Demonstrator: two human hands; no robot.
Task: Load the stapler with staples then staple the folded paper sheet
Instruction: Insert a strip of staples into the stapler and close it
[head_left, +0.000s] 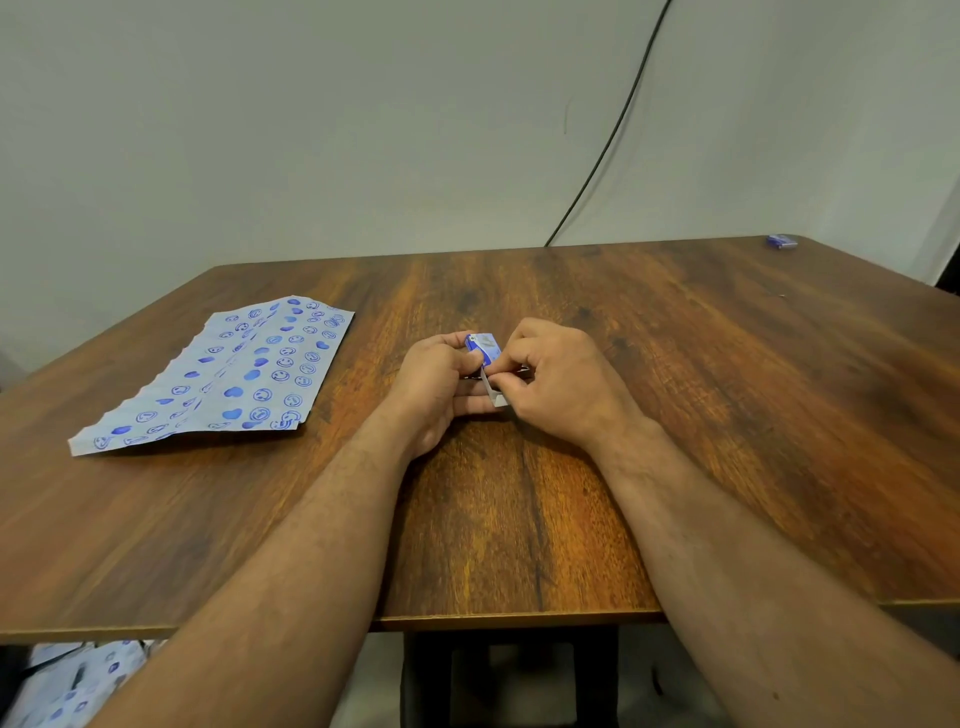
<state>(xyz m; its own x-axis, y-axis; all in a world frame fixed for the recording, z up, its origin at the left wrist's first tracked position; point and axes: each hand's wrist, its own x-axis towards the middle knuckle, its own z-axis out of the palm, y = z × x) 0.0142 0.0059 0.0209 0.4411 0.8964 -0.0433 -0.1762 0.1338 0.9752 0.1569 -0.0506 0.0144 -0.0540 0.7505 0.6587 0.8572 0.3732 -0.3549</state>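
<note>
Big brown table (571, 509) fills most of the view, flat & steady, a good place to work on

Folded paper sheet (223, 376) w/ blue smiley faces & hearts lies flat at about 9 o'clock from the hands, well apart from them, prob parked there till stapling time

Left hand (434, 387) near the middle of the table, curled shut on the little blue staple box (484, 346), held up a bit so the open side faces the other hand

Right hand (558, 387) just at 3 o'clock of the left one, thumb & first fingers pinched on the white inner tray (493, 392) sticking out of the box toward 6 o'clock, looks like pulling it out to get at the staples

Another small blue thing (782, 241) far off at 1 o'clock by the table corner, too small to tell what

Stapler: can't spot it for sure, maybe hidden under the hands

Loading step just begun by the look of it, stapling not yet done
</note>
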